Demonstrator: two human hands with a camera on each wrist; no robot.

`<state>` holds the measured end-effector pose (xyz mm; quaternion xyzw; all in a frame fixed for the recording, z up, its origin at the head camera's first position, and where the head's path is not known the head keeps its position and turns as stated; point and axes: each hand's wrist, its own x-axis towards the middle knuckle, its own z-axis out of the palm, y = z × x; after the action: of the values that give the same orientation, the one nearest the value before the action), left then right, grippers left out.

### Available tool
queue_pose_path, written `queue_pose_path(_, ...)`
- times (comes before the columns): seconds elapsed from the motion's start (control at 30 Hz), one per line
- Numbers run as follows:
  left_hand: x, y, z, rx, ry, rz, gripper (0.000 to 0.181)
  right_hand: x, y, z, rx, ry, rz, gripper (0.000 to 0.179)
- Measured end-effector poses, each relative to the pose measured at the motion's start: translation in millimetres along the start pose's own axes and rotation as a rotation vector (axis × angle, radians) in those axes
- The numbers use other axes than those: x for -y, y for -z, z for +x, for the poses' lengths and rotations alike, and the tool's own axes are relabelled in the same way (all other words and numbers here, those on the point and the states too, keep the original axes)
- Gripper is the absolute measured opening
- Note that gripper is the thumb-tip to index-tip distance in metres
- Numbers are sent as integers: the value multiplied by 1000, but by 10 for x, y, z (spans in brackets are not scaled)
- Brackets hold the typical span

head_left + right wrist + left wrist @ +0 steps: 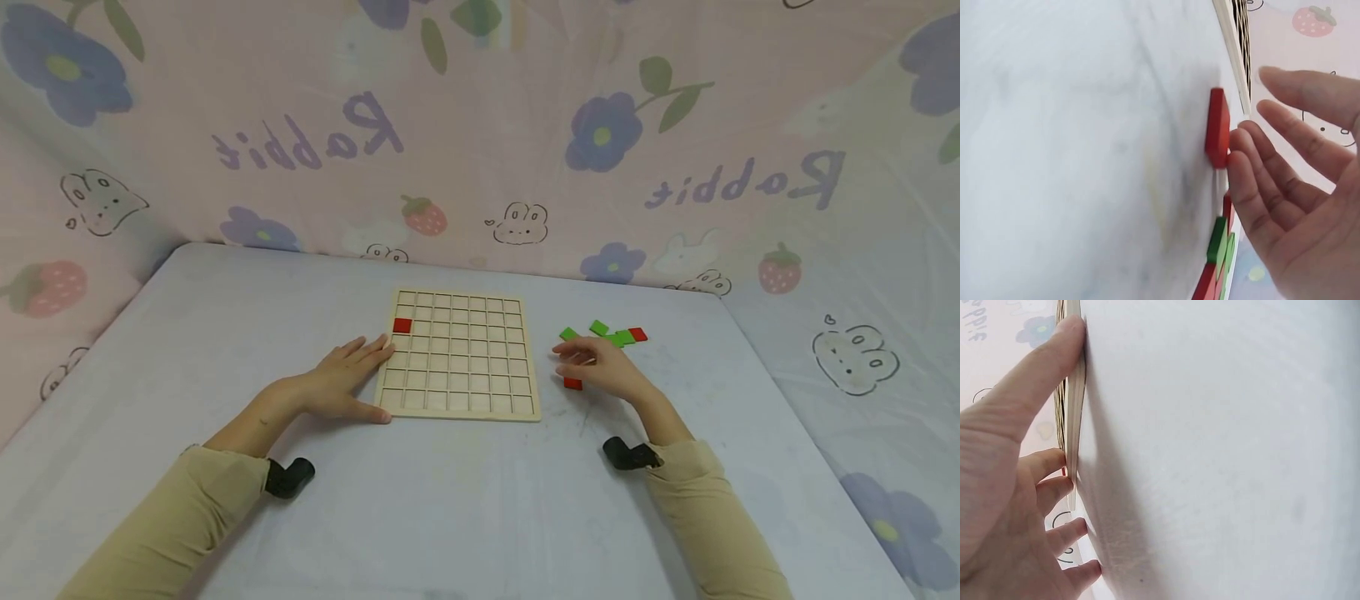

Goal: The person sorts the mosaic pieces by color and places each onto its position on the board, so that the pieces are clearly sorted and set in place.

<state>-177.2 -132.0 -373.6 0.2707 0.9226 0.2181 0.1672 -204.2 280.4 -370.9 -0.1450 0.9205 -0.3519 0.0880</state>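
Observation:
A pale wooden grid board (459, 346) lies flat on the table. One red square tile (402, 326) sits in a cell of its leftmost column, near the far end. My left hand (330, 387) rests at the board's left edge, fingers extended and thumb at the near corner; the left wrist view shows the thumb (1063, 353) against the side of the board. To the right of the board, my right hand (606, 368) hovers over loose tiles with loosely bent fingers and nothing gripped. A red tile (1217, 128) lies right by its fingertips, partly covered in the head view.
Beyond the right hand lie several loose tiles, among them a green tile (598, 327) and a red tile (638, 334). The white tabletop (465, 500) meets a patterned cloth wall (465, 167) behind. Black wrist mounts (292, 478) hang below both sleeves.

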Motion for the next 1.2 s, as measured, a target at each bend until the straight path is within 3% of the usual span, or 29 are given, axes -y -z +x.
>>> queue_pose_path(0.93,21,-5,4,1,2,-1,103,-132,86,-172,35,-38,-28,41)
queue_pose_path(1.2,38,-20,20,5,12,-1,103,-185,75,-190,50,9,9,39)
